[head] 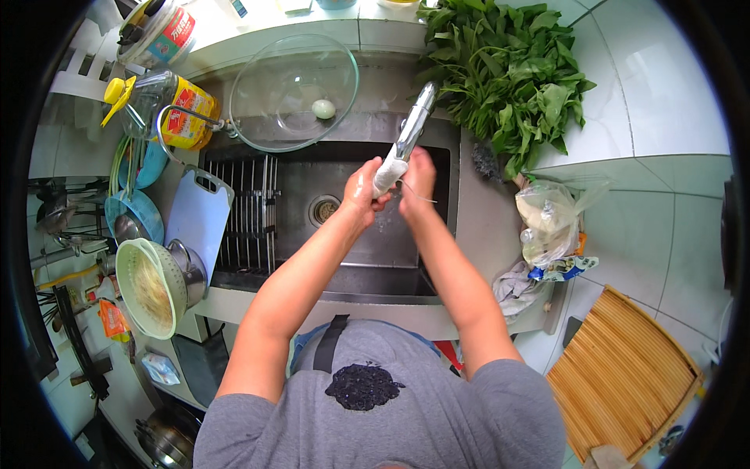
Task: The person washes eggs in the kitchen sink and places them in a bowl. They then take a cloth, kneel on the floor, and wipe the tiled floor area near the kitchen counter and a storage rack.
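Note:
A chrome faucet [415,123] reaches over the stainless steel sink [328,246], its outlet wrapped in white material [389,173] with a thin loose string. My left hand [362,190], shiny with water, is by the wrapped outlet with its fingers curled partly beneath it. On the other side of the faucet is my right hand [419,179], blurred, near the string. Whether either hand holds anything is hidden. Behind the sink stands a clear glass bowl [293,61] with one pale peeled egg [323,109] in it.
Leafy greens [527,76] are heaped at the back right. A roll-up rack [246,217] covers the sink's left side. Left stand a blue cutting board [196,217], a colander [146,287] and an oil bottle [176,111]. Plastic bags [545,217] lie right.

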A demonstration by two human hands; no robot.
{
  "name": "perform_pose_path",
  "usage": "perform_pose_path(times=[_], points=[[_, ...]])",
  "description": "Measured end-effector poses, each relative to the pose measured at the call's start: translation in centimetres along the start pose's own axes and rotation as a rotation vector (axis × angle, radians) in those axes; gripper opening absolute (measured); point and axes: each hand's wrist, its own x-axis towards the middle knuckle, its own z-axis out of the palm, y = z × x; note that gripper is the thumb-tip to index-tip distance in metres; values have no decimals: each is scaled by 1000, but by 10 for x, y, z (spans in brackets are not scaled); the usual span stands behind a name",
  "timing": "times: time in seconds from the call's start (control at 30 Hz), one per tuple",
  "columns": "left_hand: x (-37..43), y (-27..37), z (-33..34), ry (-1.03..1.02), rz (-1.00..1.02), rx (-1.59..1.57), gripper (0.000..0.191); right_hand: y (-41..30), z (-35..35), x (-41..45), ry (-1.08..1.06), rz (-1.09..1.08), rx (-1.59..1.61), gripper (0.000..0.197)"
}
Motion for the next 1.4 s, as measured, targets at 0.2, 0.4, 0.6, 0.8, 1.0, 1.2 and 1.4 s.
perform_pose_path(times=[0.2, 0.4, 0.6, 0.8, 1.0, 1.2, 1.4], points=[[3, -25, -5, 421, 384, 233, 41, 23, 38, -56, -229, 314, 229, 26], [4, -34, -30, 476, 724, 971, 56, 19, 37, -22, -484, 581, 245, 36], [-3, 7, -33, 316, -131, -32, 58, 17, 39, -56, -509, 88, -99, 32], [-6, -19, -19, 316, 122, 322, 72, 31, 32, -50, -271, 178, 45, 23], [-13, -14, 11, 287, 297, 297, 72, 19, 32, -52, -284, -33, -47, 33], [-2, -10, -13, 203, -39, 366, 73, 4, 31, -54, -243, 102, -4, 20], [9, -26, -5, 456, 454, 626, 49, 14, 30, -50, -230, 128, 144, 33]])
